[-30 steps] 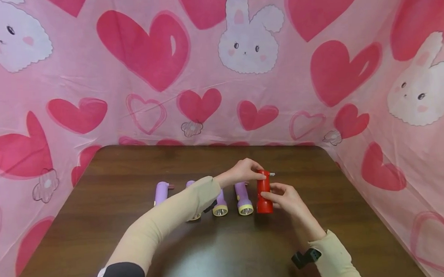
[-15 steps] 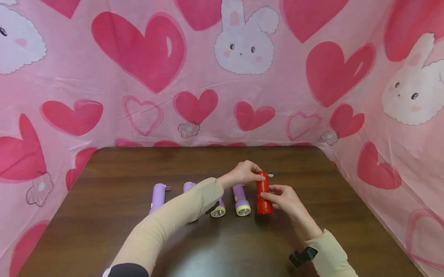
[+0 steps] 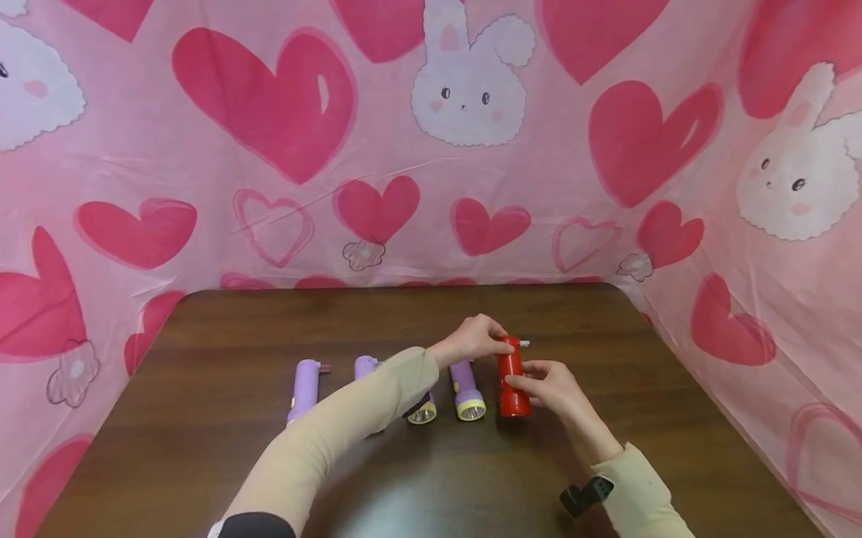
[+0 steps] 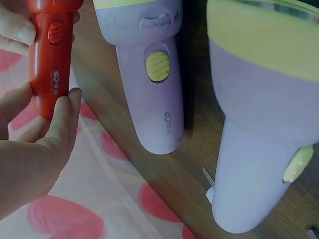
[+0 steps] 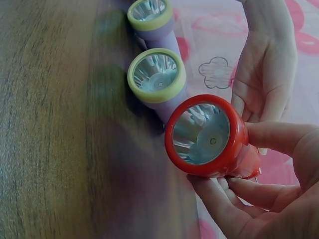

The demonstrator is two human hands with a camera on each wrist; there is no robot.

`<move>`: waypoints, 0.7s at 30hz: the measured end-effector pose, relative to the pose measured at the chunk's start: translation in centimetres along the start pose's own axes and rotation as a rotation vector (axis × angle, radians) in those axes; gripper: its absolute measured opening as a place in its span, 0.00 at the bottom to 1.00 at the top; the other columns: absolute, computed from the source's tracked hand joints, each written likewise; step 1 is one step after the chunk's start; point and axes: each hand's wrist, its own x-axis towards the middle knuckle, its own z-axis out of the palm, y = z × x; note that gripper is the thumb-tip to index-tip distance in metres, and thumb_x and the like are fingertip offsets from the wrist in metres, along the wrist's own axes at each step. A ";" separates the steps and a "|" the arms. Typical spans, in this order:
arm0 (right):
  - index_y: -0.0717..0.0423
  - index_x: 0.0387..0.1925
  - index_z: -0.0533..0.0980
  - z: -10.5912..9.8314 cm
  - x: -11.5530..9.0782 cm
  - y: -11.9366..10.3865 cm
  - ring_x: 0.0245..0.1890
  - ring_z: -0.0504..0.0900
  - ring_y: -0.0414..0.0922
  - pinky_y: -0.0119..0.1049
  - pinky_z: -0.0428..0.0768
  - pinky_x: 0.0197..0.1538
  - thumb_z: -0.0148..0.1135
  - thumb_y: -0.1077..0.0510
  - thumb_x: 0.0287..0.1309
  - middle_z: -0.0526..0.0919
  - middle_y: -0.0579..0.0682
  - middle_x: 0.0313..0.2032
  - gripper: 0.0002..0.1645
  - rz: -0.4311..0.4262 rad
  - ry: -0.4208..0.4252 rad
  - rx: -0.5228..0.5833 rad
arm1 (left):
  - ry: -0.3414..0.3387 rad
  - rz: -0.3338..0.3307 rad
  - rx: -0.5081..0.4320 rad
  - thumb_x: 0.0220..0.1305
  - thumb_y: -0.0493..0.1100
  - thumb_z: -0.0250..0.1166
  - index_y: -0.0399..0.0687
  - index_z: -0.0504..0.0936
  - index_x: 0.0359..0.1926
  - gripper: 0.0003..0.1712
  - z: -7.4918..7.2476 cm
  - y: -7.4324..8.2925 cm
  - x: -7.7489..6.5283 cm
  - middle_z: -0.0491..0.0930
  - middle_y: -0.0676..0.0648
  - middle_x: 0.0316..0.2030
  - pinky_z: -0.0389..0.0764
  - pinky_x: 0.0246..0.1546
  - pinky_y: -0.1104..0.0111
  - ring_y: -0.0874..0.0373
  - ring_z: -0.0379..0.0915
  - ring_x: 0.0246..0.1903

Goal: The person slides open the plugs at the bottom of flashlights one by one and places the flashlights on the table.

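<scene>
A red flashlight (image 3: 511,382) is held between both hands at the right end of a row of purple flashlights. My left hand (image 3: 475,337) pinches its tail end, where a small metal plug (image 3: 524,343) sticks out to the right. My right hand (image 3: 557,389) grips the body lower down, near the head, with the thumb in front. In the left wrist view the red slide switch (image 4: 57,33) shows on its side. The right wrist view shows the clear lens and reflector (image 5: 202,134) inside the red rim.
Several purple flashlights with yellow rims, such as one purple flashlight (image 3: 467,388) just left of the red one and another purple flashlight (image 3: 306,387) at the far left, lie on the brown wooden table (image 3: 441,493). My left forearm (image 3: 344,421) partly covers the middle ones. A pink heart-print cloth (image 3: 313,226) surrounds the table.
The head view has shifted slightly, so the scene sits a little further left and lower. Both hands keep their hold on the red flashlight, almost still.
</scene>
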 end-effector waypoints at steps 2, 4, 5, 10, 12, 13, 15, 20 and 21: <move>0.70 0.58 0.73 0.0 0.1 0.1 0.38 0.85 0.46 0.50 0.85 0.50 0.67 0.52 0.60 0.83 0.66 0.50 0.32 0.015 0.007 -0.011 | 0.000 -0.009 -0.005 0.63 0.45 0.69 0.41 0.87 0.47 0.15 0.1 0.0 0.1 0.89 0.44 0.42 0.71 0.25 0.78 0.63 0.70 0.28; 0.69 0.59 0.73 0.0 0.3 0.2 0.38 0.84 0.46 0.49 0.85 0.50 0.67 0.51 0.60 0.82 0.66 0.50 0.32 0.029 0.010 -0.021 | -0.001 -0.020 -0.008 0.63 0.45 0.69 0.41 0.87 0.47 0.15 0.2 -0.1 0.2 0.89 0.44 0.42 0.71 0.24 0.77 0.63 0.70 0.27; 0.69 0.59 0.74 0.0 0.4 0.3 0.38 0.84 0.46 0.49 0.85 0.50 0.67 0.51 0.60 0.83 0.65 0.50 0.32 0.036 0.011 -0.022 | -0.003 -0.026 -0.012 0.63 0.45 0.69 0.41 0.87 0.46 0.15 0.3 -0.1 0.3 0.89 0.44 0.41 0.71 0.23 0.77 0.63 0.70 0.27; 0.69 0.58 0.74 0.0 0.6 0.6 0.37 0.84 0.46 0.48 0.86 0.50 0.67 0.52 0.60 0.83 0.65 0.49 0.31 0.050 0.015 -0.025 | -0.013 -0.038 -0.008 0.63 0.45 0.69 0.41 0.87 0.46 0.15 0.6 -0.4 0.7 0.89 0.44 0.41 0.72 0.25 0.76 0.62 0.70 0.28; 0.69 0.58 0.73 0.1 0.7 0.6 0.37 0.84 0.46 0.48 0.86 0.50 0.67 0.52 0.60 0.82 0.66 0.50 0.32 0.048 0.019 -0.031 | -0.012 -0.038 -0.007 0.63 0.45 0.69 0.41 0.88 0.46 0.15 0.7 -0.5 0.9 0.89 0.44 0.41 0.72 0.26 0.76 0.63 0.70 0.28; 0.69 0.59 0.73 0.1 0.7 0.7 0.37 0.84 0.46 0.48 0.86 0.50 0.67 0.52 0.60 0.82 0.66 0.50 0.32 0.048 0.021 -0.033 | -0.012 -0.040 -0.009 0.63 0.45 0.69 0.41 0.88 0.46 0.14 0.7 -0.6 0.9 0.89 0.44 0.40 0.72 0.26 0.77 0.63 0.70 0.27; 0.69 0.59 0.73 0.1 0.8 0.7 0.38 0.84 0.46 0.49 0.85 0.50 0.67 0.51 0.60 0.82 0.66 0.50 0.32 0.048 0.023 -0.035 | -0.011 -0.044 -0.012 0.62 0.44 0.69 0.41 0.88 0.45 0.14 0.8 -0.7 1.1 0.89 0.45 0.39 0.72 0.26 0.77 0.64 0.70 0.27; 0.68 0.58 0.74 0.1 1.0 0.9 0.39 0.84 0.47 0.49 0.86 0.50 0.67 0.51 0.60 0.83 0.66 0.50 0.31 0.044 0.026 -0.041 | -0.015 -0.059 -0.017 0.62 0.44 0.69 0.41 0.88 0.42 0.12 0.9 -1.0 1.5 0.89 0.45 0.36 0.70 0.22 0.76 0.60 0.72 0.27; 0.68 0.57 0.73 0.0 1.0 0.9 0.39 0.84 0.47 0.49 0.86 0.49 0.67 0.51 0.60 0.83 0.66 0.50 0.31 0.045 0.027 -0.044 | -0.018 -0.064 -0.023 0.62 0.44 0.69 0.41 0.88 0.42 0.12 1.0 -1.0 1.6 0.89 0.45 0.35 0.70 0.22 0.76 0.57 0.75 0.28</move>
